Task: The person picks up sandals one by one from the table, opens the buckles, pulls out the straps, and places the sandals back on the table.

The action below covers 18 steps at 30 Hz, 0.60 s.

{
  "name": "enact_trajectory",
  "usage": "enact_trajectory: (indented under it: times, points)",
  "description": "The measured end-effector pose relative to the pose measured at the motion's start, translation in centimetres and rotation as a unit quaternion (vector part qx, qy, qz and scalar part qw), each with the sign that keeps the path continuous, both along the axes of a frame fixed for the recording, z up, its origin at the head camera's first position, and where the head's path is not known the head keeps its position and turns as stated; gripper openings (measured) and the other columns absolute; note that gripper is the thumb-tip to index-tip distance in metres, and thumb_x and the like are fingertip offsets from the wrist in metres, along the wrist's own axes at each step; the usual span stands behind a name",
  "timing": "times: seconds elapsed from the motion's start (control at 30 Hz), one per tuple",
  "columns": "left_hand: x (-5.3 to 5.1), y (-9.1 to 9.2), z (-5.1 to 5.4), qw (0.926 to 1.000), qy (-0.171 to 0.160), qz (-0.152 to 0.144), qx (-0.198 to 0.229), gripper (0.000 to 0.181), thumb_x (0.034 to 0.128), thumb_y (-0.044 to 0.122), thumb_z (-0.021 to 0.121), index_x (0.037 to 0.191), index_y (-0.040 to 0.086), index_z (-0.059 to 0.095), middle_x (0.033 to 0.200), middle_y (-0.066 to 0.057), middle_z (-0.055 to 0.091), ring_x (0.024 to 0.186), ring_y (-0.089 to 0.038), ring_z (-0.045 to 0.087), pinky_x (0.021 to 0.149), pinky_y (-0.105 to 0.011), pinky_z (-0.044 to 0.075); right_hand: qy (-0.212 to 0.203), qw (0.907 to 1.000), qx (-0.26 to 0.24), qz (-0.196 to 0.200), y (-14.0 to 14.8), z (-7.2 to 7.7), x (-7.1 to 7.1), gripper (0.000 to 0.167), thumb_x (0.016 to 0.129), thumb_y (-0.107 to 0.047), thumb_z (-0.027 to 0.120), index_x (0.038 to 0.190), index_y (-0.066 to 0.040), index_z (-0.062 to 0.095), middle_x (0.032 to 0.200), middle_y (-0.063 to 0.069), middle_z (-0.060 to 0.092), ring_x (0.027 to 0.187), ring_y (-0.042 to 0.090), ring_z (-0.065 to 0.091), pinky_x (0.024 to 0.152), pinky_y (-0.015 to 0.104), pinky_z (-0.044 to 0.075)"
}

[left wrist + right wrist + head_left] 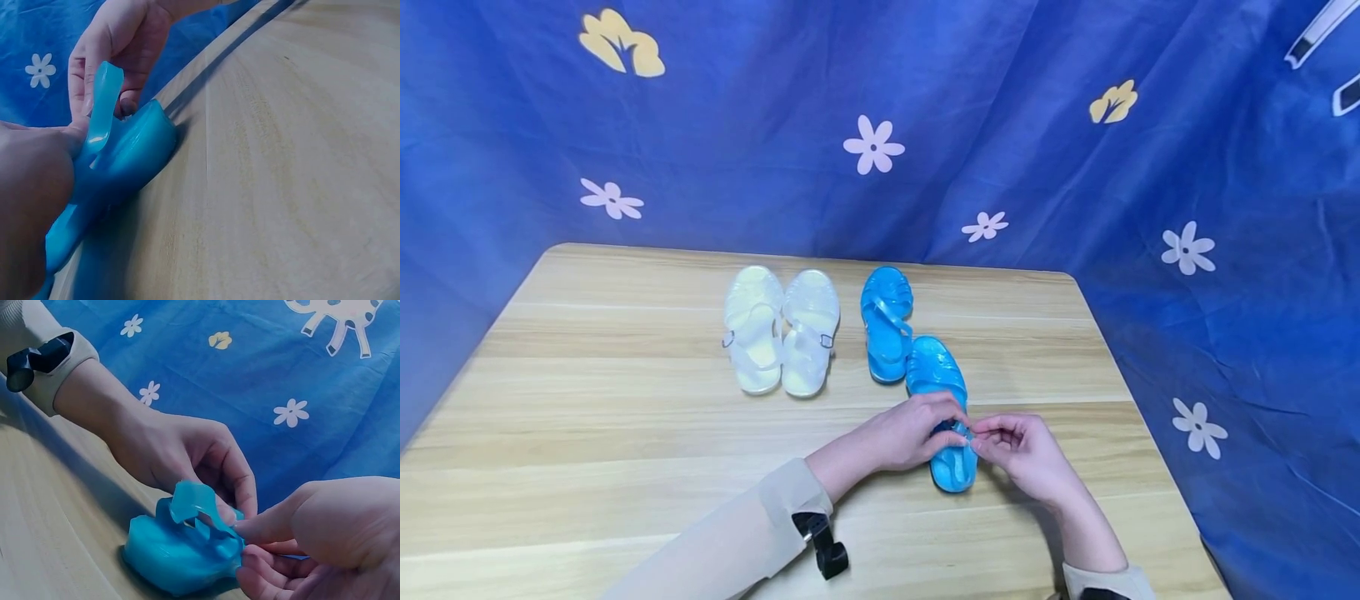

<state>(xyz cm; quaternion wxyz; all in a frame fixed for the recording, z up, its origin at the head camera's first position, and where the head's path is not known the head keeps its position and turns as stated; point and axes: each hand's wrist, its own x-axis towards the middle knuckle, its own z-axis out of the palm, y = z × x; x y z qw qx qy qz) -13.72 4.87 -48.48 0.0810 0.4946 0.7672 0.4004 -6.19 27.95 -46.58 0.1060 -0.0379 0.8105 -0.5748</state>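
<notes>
A blue jelly sandal (934, 367) lies on the wooden table, its toe pointing away. My left hand (917, 432) reaches over the sandal from the left, thumb and fingers pinching its ankle strap near the outer side. From the right, my right hand (1021, 450) pinches the same strap area with thumb and fingertips, which meet the left fingertips. In the left wrist view a loop of the blue strap (105, 103) stands up above the heel. The right wrist view shows the strap (195, 500) bent upward between both hands. Fingers hide the fastening itself.
The other blue sandal (887, 333) lies just beyond, close to the held one's toe. Left of it, a pair of whitish clear sandals, one (756, 333) beside the other (808, 342), rests side by side. A blue patterned cloth (760, 150) hangs behind the table (587, 400).
</notes>
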Motion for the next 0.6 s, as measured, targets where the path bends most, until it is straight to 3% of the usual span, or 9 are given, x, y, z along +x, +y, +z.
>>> enact_trajectory:
  times: [0.17, 0.37, 0.6]
  points:
    - [-0.1, -0.3, 0.0, 0.9997, -0.01, 0.018, 0.013, 0.022, 0.107, 0.021, 0.066, 0.124, 0.011, 0.074, 0.115, 0.003, 0.069, 0.111, -0.006, 0.063, 0.101, -0.022, 0.05, 0.036, 0.9991, 0.02, 0.004, -0.6, -0.2, -0.1, 0.022, 0.094, -0.006, 0.081, 0.113, 0.003, 0.075, 0.096, 0.012, 0.074, 0.079, 0.02, 0.069, 0.064, 0.024, 0.057]
    - [0.0, -0.2, 0.0, 0.9996, -0.002, 0.024, 0.014, 0.017, 0.1081, 0.018, 0.063, 0.119, 0.011, 0.074, 0.113, 0.003, 0.069, 0.11, -0.008, 0.064, 0.101, -0.022, 0.05, 0.065, 0.9953, 0.059, -0.04, -2.0, -0.4, 0.0, 0.017, 0.088, -0.007, 0.088, 0.101, -0.002, 0.078, 0.085, 0.006, 0.07, 0.072, 0.018, 0.064, 0.062, 0.024, 0.055]
    - [0.4, 0.0, -0.2, 0.9989, -0.019, 0.041, 0.014, 0.012, 0.108, 0.017, 0.063, 0.115, 0.01, 0.07, 0.112, 0.002, 0.07, 0.106, -0.007, 0.064, 0.098, -0.022, 0.052, 0.069, 0.9937, 0.056, -0.068, -2.8, -0.4, 0.0, 0.015, 0.083, -0.001, 0.09, 0.093, -0.003, 0.078, 0.079, 0.007, 0.07, 0.067, 0.017, 0.064, 0.058, 0.023, 0.054]
